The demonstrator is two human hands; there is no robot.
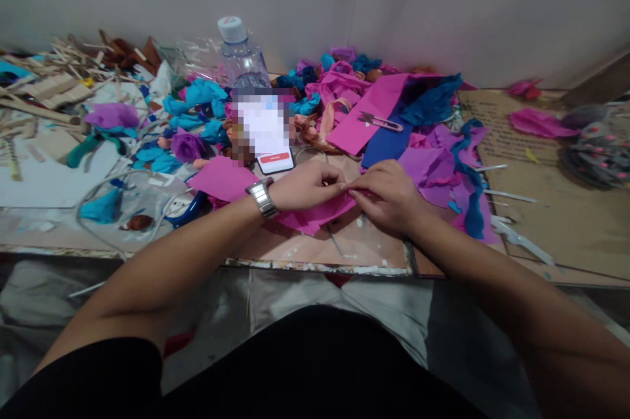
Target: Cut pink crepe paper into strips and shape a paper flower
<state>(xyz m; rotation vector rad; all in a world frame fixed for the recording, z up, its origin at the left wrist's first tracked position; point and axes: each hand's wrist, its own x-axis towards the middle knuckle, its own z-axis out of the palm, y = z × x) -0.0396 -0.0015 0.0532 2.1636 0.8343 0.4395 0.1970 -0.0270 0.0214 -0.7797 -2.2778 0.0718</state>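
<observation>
Both hands are up close, fingertips meeting: the left hand and the right hand each look to be pinching the edge of the pink paper, though the exact grip is too small to make out. The paper hangs mostly below the left hand, low over the desk. Seems super light and soft, not slippery but easy to tear or crease — I'd hold it by the edge, thumb and finger, no yanking.

Just past the fingers it gets tight: phone near the left hand, blue sheet and small snips beyond the right, bottle further back. White knife sits off by the right forearm. Best elbow room is toward the body — bare wood there, but the desk's chipped front edge is near.
</observation>
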